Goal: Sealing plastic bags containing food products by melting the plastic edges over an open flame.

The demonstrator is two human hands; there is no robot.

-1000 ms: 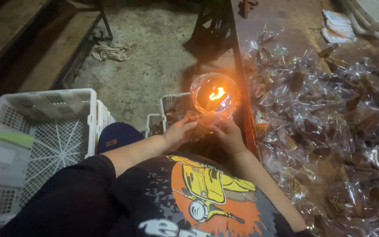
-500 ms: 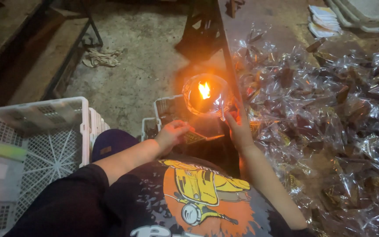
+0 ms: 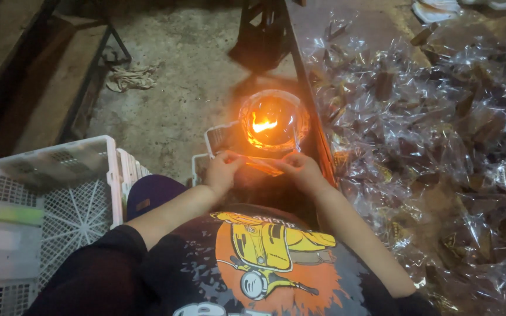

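Observation:
My left hand (image 3: 222,170) and my right hand (image 3: 301,169) pinch the two ends of a small clear plastic packet (image 3: 263,165), stretched flat between them. Just beyond the packet burns a small flame inside a round glass bowl (image 3: 274,121), which glows orange. The packet sits close to the bowl's near rim. My forearms reach forward over my dark printed shirt.
A table (image 3: 358,35) on the right is heaped with several clear packets (image 3: 440,146) holding brown pieces. A white plastic crate (image 3: 42,205) stands at the left. A smaller white crate (image 3: 221,137) sits under the bowl. A rag (image 3: 130,76) lies on the concrete floor.
Both hands have come together below the bowl and now hold the packet stretched between them. The view has shifted, so the bowl sits higher and more central.

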